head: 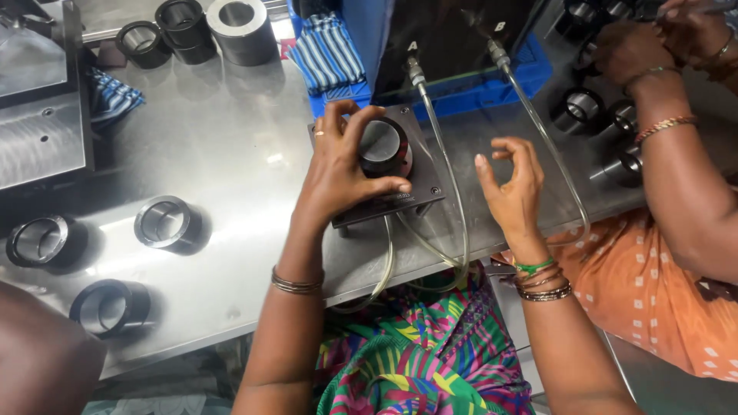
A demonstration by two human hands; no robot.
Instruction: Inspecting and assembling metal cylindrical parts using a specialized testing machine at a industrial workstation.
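My left hand [342,165] grips a dark round metal part [382,146] that sits on a black square gauge block [419,180] at the middle of the steel table [231,146]. Fingers wrap the part's left side and the thumb presses below it. My right hand [511,188] hovers just right of the block, empty, with its fingers spread and curled. Two clear hoses [450,207] run from a black box [453,38] past the block and over the table's front edge.
Dark metal rings lie at the left [165,223], [38,240], [111,306], and more stand at the back [184,23]. A striped cloth [327,50] lies in a blue tray. A co-worker's arms [676,154] handle rings [580,107] at the right.
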